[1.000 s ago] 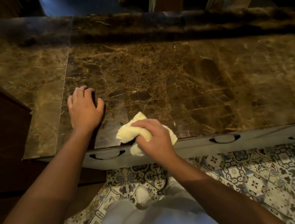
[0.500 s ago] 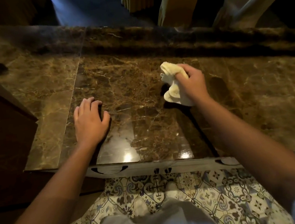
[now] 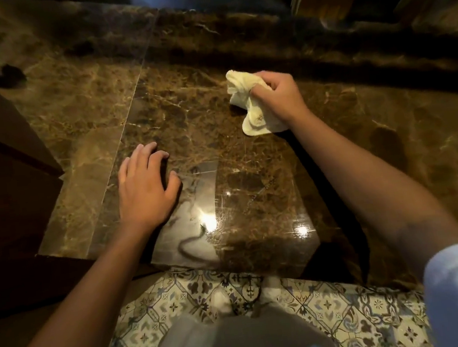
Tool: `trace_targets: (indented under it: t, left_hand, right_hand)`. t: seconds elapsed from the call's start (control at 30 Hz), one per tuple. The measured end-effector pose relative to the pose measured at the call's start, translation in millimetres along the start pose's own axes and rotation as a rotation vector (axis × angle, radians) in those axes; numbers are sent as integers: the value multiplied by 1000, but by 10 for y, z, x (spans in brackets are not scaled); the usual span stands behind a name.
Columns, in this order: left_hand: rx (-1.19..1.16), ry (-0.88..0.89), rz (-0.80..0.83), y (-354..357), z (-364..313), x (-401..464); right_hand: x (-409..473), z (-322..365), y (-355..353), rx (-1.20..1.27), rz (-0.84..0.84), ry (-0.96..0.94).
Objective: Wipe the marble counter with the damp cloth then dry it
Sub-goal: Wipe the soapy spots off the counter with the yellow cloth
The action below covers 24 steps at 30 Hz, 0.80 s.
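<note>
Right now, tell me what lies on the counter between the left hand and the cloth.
Nothing: in the head view, only bare marble counter separates the left hand from the cloth.

1 cloth [image 3: 245,100], 2 hands, 1 counter [image 3: 219,151]

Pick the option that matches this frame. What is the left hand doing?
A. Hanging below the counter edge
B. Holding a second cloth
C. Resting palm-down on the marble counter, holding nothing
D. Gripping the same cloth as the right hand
C. The left hand lies flat with spread fingers on the marble counter, empty, while the right hand alone bunches the pale cloth farther back.
</note>
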State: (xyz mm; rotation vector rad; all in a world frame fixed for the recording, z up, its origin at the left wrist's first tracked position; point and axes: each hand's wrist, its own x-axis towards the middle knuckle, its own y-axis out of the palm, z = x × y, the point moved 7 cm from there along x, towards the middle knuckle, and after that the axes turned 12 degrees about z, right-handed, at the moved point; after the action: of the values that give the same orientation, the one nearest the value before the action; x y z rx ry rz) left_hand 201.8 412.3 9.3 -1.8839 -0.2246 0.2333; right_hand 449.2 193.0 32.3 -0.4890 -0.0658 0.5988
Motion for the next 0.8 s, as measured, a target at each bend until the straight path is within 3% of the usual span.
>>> trace_targets:
  t: [0.27, 0.8]
  left_hand:
    - [-8, 9, -17, 0, 10, -5]
    - [-35, 51, 23, -14, -26, -96]
  right_hand:
    - [-884, 145, 572, 43, 157, -72]
    - [-2985, 210, 1321, 83, 123, 8]
